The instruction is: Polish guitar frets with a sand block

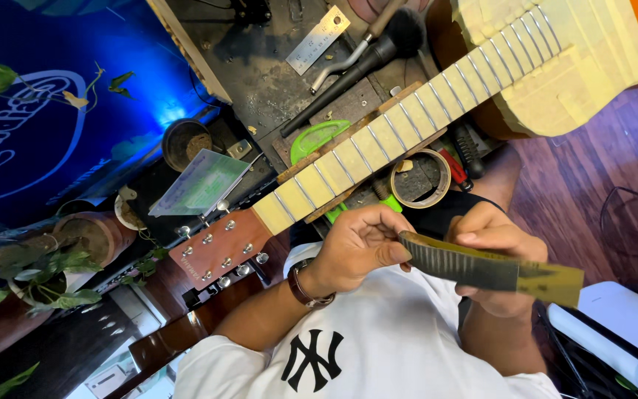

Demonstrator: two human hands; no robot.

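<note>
Both hands grip a flat file (481, 266) near the chest: left hand (356, 247) curled shut on its ridged end, right hand (492, 255) closed around the middle. Beyond the file, a masked guitar neck (378, 140); behind that, tape roll (420, 178), possibly empty, and steel ruler (317, 40).

Your bench (260, 81), dark, stained and crowded with tools

On it you have a steel ruler (317, 40), a black brush (378, 52) with a metal-handled tool (341, 63) just beside it, a green plastic piece (317, 139), a roll of tape (420, 178) and a red-handled tool (453, 168). The guitar neck (378, 140), its fretboard masked between the frets, rests on wooden blocks across the bench.
</note>
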